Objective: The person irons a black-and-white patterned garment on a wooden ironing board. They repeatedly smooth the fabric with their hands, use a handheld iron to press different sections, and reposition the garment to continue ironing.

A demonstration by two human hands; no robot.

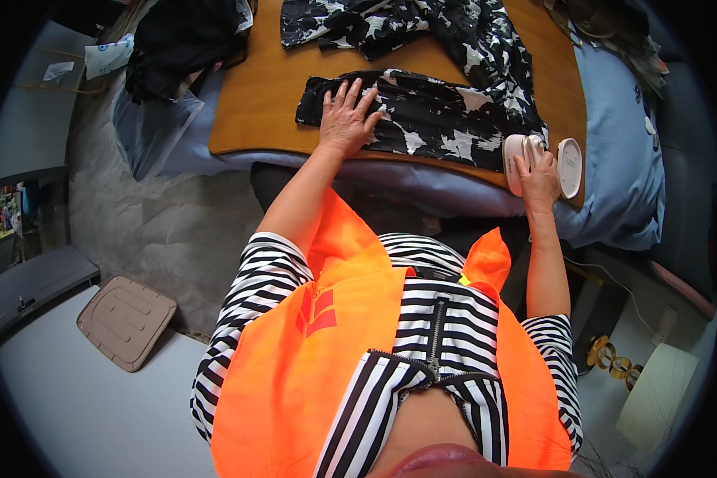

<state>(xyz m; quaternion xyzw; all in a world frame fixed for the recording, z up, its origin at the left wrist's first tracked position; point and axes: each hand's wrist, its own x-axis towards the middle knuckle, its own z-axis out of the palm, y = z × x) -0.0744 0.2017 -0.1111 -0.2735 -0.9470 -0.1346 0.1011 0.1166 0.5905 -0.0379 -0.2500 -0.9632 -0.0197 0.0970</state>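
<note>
A black-and-white patterned garment (436, 119) lies over a wooden board (257, 113), one long narrow part of it stretched flat along the near side. My left hand (348, 119) rests palm down on that part near its left end, fingers spread. At the right end of the fabric, my right hand (538, 179) grips a small white handheld iron (515, 164) by its handle. Just right of this hand sits an oval white base (570, 168), on the board's right edge. The iron's underside is hidden.
Blue cloth (615, 149) covers the surface under the board. At the upper left are a black fabric item (179, 48) and a clear plastic bag (149, 128). A white cable (609, 281) runs at the right near a lamp (657, 394). A brown plastic lid (126, 322) lies lower left.
</note>
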